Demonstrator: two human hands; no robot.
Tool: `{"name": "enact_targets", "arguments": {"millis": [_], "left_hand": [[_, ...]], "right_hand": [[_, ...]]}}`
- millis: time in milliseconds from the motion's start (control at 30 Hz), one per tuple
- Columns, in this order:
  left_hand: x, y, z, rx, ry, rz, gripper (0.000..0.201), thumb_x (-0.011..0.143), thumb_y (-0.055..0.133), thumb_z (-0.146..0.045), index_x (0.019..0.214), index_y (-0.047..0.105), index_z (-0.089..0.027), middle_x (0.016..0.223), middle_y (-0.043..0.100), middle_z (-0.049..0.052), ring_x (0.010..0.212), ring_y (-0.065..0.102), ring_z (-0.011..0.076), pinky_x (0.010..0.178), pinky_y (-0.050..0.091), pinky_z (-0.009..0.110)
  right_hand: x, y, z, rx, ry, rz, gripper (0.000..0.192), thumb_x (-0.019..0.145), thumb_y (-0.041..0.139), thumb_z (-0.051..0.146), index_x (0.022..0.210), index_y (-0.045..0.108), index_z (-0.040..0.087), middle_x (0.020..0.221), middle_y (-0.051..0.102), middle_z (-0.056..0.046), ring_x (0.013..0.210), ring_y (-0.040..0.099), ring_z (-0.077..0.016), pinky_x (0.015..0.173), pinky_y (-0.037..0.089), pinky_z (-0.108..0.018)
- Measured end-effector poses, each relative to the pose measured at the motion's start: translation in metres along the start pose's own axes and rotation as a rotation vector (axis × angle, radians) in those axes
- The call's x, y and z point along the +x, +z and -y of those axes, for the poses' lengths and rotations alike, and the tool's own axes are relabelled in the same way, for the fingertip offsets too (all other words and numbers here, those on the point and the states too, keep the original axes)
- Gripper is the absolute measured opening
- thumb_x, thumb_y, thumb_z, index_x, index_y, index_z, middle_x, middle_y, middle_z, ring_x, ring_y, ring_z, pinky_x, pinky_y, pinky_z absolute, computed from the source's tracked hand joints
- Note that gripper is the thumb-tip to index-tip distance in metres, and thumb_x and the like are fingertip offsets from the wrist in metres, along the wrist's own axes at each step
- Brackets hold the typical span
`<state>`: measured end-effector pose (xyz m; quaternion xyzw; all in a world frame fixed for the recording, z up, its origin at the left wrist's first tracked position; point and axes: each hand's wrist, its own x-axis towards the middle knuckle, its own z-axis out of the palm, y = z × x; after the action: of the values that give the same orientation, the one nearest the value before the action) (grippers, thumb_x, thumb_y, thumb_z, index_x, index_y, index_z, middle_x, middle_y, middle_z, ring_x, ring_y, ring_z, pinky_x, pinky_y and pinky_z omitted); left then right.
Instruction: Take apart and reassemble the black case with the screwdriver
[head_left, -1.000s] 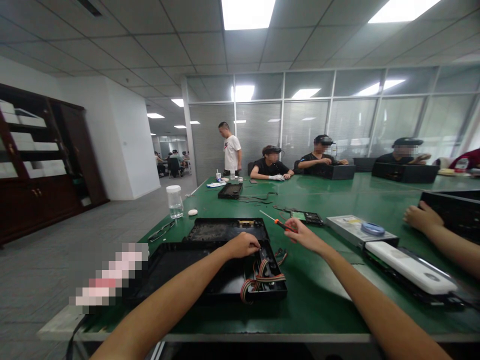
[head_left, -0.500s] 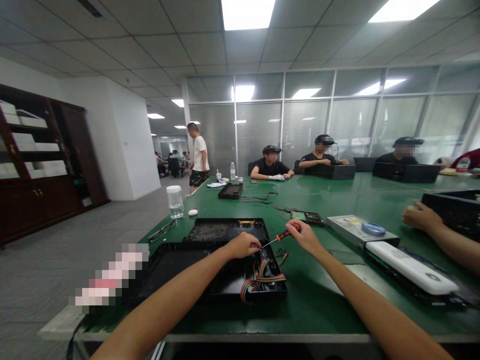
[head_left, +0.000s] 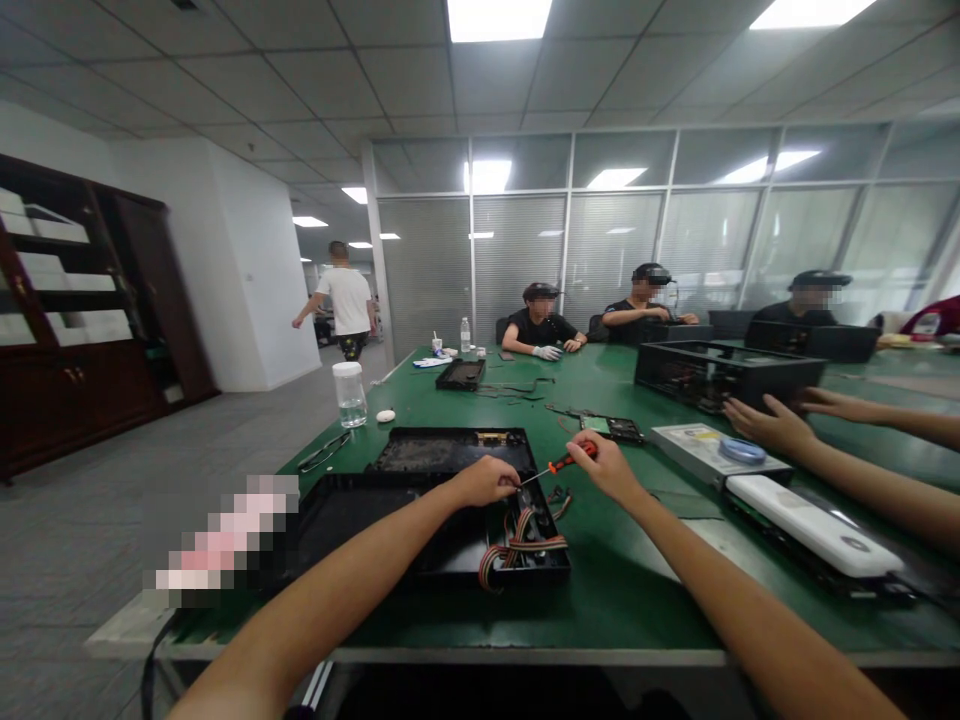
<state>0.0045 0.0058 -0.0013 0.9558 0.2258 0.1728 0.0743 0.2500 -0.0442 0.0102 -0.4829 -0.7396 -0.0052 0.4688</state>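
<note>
My right hand (head_left: 606, 466) is closed around the red-and-black handle of a screwdriver (head_left: 571, 457), whose thin shaft slants down to the left. The shaft's tip meets the fingertips of my left hand (head_left: 491, 482), which are pinched together over the right part of an open black casing (head_left: 360, 510). Whatever those left fingers hold is too small or hidden to make out. Below them, striped ribbon cables (head_left: 536, 545) loop over the casing's near right corner. Part of the casing lies behind my left forearm. A second shallow black tray (head_left: 420, 450) sits just behind it.
To the right are a silver metal box (head_left: 694, 452) with a blue round object (head_left: 742, 451) and a white elongated device (head_left: 814, 523). A co-worker's hands touch a black case (head_left: 727, 375). A jar (head_left: 349, 395), glasses (head_left: 324, 452) and circuit board (head_left: 611, 427) lie around.
My hands and the screwdriver hold nearly the same position. At right, a co-worker's black case has moved left and farther back. The person in white has walked left, away from the table.
</note>
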Motion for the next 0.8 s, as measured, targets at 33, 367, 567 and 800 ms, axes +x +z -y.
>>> {"name": "enact_targets", "arguments": {"millis": [33,367,567,800], "left_hand": [[0.0,0.0,0.0,0.001,0.003,0.002,0.017,0.074,0.054,-0.015,0.088,0.064,-0.015,0.075,0.063,0.001,0.065,0.055,0.0101,0.063,0.039,0.018],[-0.001,0.003,0.003,0.019,-0.021,0.004,0.014,0.075,0.055,-0.017,0.086,0.063,-0.015,0.074,0.063,0.0,0.065,0.055,0.0103,0.063,0.039,0.018],[-0.001,0.003,0.002,0.035,0.001,-0.007,0.012,0.074,0.055,-0.016,0.082,0.063,-0.015,0.072,0.061,0.0,0.066,0.054,0.0104,0.064,0.038,0.018],[-0.001,0.002,-0.001,0.048,0.004,-0.005,0.015,0.073,0.053,-0.013,0.085,0.062,-0.016,0.068,0.059,-0.001,0.061,0.052,0.0098,0.061,0.037,0.018]], "right_hand": [[0.001,-0.003,0.006,-0.042,-0.026,0.024,0.029,0.08,0.043,0.044,0.072,0.054,0.018,0.062,0.055,0.0,0.056,0.049,-0.0127,0.056,0.036,-0.023],[0.035,-0.022,0.101,-0.644,-0.175,0.349,0.04,0.088,0.028,0.043,0.102,0.053,0.016,0.074,0.065,-0.008,0.067,0.059,-0.0195,0.059,0.032,-0.025],[0.052,-0.019,0.119,-0.788,-0.105,0.456,0.052,0.087,0.022,0.053,0.085,0.058,0.016,0.079,0.065,-0.014,0.076,0.06,-0.025,0.064,0.034,-0.029],[0.038,-0.02,0.083,-0.484,-0.129,0.365,0.036,0.085,0.034,0.048,0.083,0.056,0.019,0.068,0.061,-0.004,0.064,0.055,-0.0164,0.059,0.032,-0.023]]}}
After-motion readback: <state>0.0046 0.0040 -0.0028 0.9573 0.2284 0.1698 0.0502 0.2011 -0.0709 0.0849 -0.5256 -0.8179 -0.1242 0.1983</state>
